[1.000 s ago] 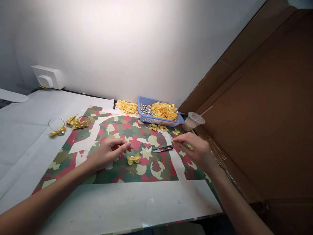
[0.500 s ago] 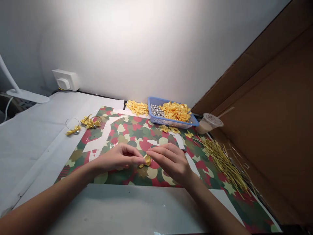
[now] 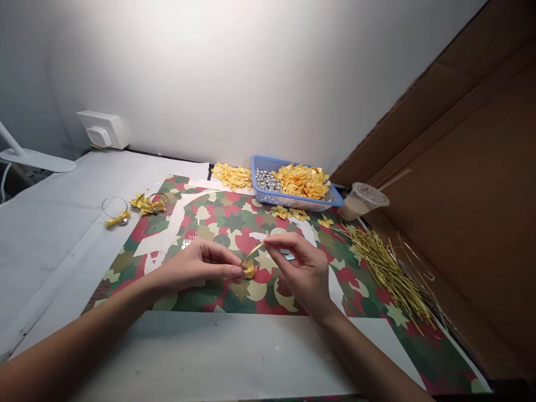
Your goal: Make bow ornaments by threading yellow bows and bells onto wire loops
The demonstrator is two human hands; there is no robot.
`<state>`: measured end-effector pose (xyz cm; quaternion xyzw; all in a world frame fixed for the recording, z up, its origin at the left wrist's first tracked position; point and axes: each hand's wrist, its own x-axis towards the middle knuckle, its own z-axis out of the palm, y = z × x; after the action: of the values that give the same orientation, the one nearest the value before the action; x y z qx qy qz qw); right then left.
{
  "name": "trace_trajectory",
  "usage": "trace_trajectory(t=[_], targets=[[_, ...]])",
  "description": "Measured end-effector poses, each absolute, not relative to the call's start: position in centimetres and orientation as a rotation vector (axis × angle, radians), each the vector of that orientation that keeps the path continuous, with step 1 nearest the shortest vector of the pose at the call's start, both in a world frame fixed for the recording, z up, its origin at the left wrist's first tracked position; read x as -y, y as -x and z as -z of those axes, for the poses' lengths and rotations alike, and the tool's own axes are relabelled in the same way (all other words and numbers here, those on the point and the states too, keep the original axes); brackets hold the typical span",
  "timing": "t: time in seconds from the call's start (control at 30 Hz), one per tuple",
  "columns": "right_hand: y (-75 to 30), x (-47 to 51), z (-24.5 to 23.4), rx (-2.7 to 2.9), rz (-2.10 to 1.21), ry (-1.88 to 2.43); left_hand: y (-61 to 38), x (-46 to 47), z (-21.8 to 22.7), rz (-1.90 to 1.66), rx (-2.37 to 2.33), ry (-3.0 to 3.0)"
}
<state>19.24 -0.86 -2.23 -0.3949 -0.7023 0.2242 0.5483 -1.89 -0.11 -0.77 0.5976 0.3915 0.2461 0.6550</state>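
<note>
The left hand [image 3: 196,265] grips the yellow ribbon bow [image 3: 250,270] in closed fingertips, above the camouflage-print paper [image 3: 247,293]; the right hand [image 3: 297,268] pinches a gold strand [image 3: 253,252], its end touching the bow.

Yellow bow [image 3: 249,270] partly hidden by left hand [image 3: 196,267], shiny bit [image 3: 287,254] too small to tell, forearms [image 3: 71,346] cut at bottom edge

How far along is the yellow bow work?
Early, by the look of it. Done: two yellow bows on wire loops lie off to the left. In hand: the left hand pinches a yellow bow, and the right hand holds a gold strand against it. Left: yellow ribbon pieces and silver beads fill the blue basket, beside a bundle of gold strands.
</note>
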Motion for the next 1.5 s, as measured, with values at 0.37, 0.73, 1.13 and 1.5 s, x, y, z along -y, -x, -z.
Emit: trace_trajectory(t=[0.37,0.73,1.13,1.5], targets=[[-17.9,1.0,2.3,1.206,-1.335,1.001,0.9,0.5,0.8,-0.663,-1.054,-1.206],[-17.2,1.0,2.8,1.048,-1.478,0.888,0.3,0.8,0.8,-0.616,-1.075,-1.133],[-18.0,0.9,2.1,1.257,-0.953,0.956,0.5,1.4,0.1,-0.414,-0.971,-1.143],[-17.8,1.6,1.8,1.241,-1.365,0.868,0.3,1.1,0.7,-0.651,-1.061,-1.164]])
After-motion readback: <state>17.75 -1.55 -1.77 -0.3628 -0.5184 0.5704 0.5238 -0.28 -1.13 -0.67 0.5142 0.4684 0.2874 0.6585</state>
